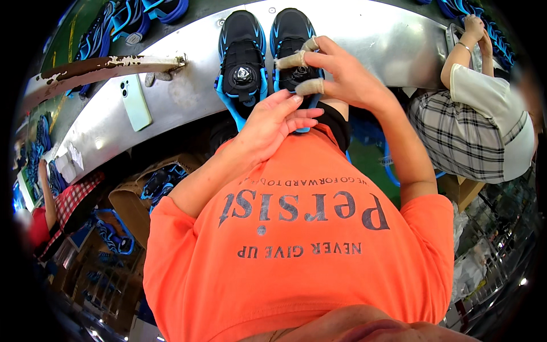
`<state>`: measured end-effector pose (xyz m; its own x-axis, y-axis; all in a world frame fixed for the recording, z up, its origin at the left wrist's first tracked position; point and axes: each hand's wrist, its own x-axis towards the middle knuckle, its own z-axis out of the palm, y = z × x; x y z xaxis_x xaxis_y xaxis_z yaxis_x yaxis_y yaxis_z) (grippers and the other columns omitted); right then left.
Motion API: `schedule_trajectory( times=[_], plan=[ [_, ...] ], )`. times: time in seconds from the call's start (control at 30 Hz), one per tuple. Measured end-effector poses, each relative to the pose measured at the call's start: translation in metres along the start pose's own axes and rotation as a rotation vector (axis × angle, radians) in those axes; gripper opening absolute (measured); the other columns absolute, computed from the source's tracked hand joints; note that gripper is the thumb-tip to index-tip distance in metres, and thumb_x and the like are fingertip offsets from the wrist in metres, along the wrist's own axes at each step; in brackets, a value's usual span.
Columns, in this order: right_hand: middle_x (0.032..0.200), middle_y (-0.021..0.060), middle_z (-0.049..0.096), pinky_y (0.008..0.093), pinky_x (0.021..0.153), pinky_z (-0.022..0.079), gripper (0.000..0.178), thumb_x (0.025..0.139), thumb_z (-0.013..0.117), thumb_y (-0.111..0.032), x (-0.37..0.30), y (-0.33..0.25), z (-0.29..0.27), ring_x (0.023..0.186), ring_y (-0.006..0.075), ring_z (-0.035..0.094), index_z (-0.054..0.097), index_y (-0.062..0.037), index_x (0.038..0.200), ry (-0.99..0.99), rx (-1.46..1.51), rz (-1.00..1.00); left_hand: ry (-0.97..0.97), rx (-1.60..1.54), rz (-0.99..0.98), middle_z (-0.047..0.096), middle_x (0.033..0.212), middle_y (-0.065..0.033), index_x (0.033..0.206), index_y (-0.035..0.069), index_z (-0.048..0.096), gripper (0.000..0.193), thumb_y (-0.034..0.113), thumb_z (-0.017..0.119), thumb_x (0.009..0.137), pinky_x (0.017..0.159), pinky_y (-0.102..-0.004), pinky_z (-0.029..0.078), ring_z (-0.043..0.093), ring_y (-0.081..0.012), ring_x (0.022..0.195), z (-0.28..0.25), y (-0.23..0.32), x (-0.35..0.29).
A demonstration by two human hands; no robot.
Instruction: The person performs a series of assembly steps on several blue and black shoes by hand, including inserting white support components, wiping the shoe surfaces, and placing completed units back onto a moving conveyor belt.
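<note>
Two black sneakers with bright blue trim stand side by side on the metal bench, toes pointing away from me. The left sneaker [241, 57] has a round dial on its tongue and is untouched. Over the right sneaker [290, 31] reaches my right hand [342, 68], with pale covers on the thumb and two fingertips. Its fingers are spread around that shoe's dial [300, 73]; whether they touch it is hard to see. My left hand [270, 122] lies with fingers stretched apart by the right sneaker's heel, holding nothing.
A pale green phone [135, 102] lies on the curved metal bench [182, 91], near a rusty painted bar [108, 67]. More blue and black shoes [105, 40] are at far left. A cardboard box [134, 199] holds shoes below. Co-workers sit right [484, 114] and left [62, 211].
</note>
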<state>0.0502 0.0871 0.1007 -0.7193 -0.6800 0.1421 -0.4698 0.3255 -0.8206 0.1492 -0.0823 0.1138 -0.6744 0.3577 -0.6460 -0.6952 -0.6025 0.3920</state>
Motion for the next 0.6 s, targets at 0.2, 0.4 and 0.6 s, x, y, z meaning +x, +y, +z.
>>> schedule_trajectory(
  times=[0.2,0.4,0.6],
  plan=[
    [0.094,0.0089,0.05,0.0324,0.082,0.047,0.036,0.072,0.073,-0.017,-0.001,-0.011,-0.001,0.092,0.0249,0.055,0.071,-0.0148,0.108,-0.11,-0.132,0.224,-0.008,-0.01,0.006,0.057,0.112,-0.0079,0.12,0.0,0.05,0.026,0.014,0.052,0.099,0.08,-0.0302,0.056,0.062,-0.0283,0.11,-0.002,-0.004,0.004],
    [0.09,0.0072,0.054,0.0344,0.076,0.049,0.036,0.073,0.075,-0.02,-0.002,0.001,-0.006,0.09,0.0243,0.056,0.071,-0.017,0.109,-0.091,0.006,0.066,0.026,-0.006,-0.006,0.057,0.111,-0.0073,0.121,0.001,0.05,0.026,0.015,0.052,0.099,0.079,-0.0296,0.056,0.062,-0.0274,0.11,-0.001,-0.006,0.005],
    [0.093,0.0069,0.053,0.0325,0.079,0.047,0.035,0.073,0.073,-0.015,0.001,-0.002,-0.01,0.091,0.0226,0.055,0.071,-0.0148,0.108,-0.1,-0.006,0.023,-0.002,-0.004,0.003,0.057,0.11,-0.0068,0.123,0.001,0.049,0.028,0.015,0.052,0.099,0.077,-0.0295,0.056,0.062,-0.0273,0.109,-0.001,-0.004,0.003]
  ],
)
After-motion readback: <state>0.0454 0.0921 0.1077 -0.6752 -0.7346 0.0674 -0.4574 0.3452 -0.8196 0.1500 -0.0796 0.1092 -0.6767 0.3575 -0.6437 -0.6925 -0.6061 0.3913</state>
